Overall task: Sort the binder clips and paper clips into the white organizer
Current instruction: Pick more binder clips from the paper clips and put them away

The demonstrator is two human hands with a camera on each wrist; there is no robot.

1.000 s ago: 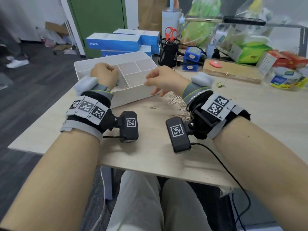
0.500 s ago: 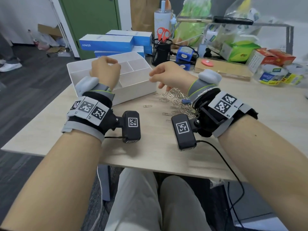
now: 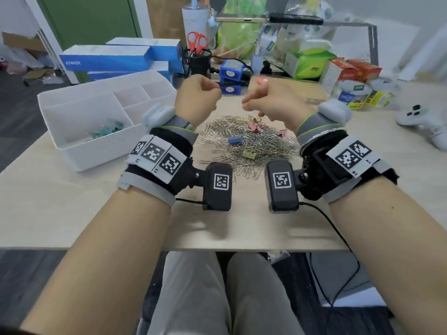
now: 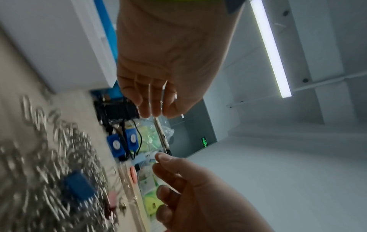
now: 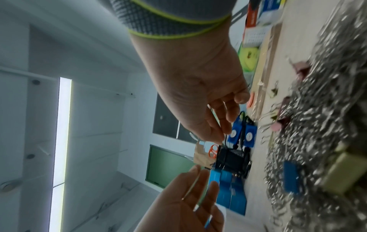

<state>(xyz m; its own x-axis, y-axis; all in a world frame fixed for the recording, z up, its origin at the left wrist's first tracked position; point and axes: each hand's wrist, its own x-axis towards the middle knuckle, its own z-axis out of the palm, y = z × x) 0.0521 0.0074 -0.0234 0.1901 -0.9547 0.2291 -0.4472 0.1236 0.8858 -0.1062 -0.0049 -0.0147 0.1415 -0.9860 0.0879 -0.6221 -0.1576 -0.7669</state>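
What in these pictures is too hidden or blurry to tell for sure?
- Left hand: head view shows only its back; its curled fingers hide anything held.
- Right hand: wrist view too blurred to show if it pinches anything.
- Heap of silver paper clips: motion blur in both wrist views; uncountable.
- White plastic organizer: near wall hides part of the teal binder clips; number unclear.

White "ANKER" lettering on the long blue box (image 3: 104, 59) at the far left of the desk, a lit green sign (image 4: 204, 141) on the far wall with figures too small to read, other package print blurred
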